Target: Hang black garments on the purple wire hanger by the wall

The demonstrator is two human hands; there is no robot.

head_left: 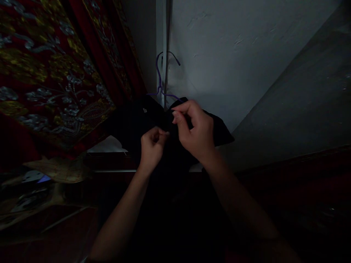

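Observation:
A very dark collared shirt (131, 120) hangs on a purple wire hanger (158, 69), its hook caught on an upright pale bar. My left hand (152, 148) is closed in a pinch at the middle of the shirt's front, its fingertips on the dark cloth. Higher and to the right, my right hand (197, 131) has thumb and forefinger pressed together by the collar opening. Whatever lies between those right fingertips is too dark and small to make out. A small pale label or mark shows inside the collar on the left.
Red cloth (55, 73) with gold and silver floral embroidery hangs at the left. A pale wall (233, 54) stands behind the upright bar (164, 22). At the lower left is a blurred wooden piece of furniture (57, 193) with cloth on it. The light is dim.

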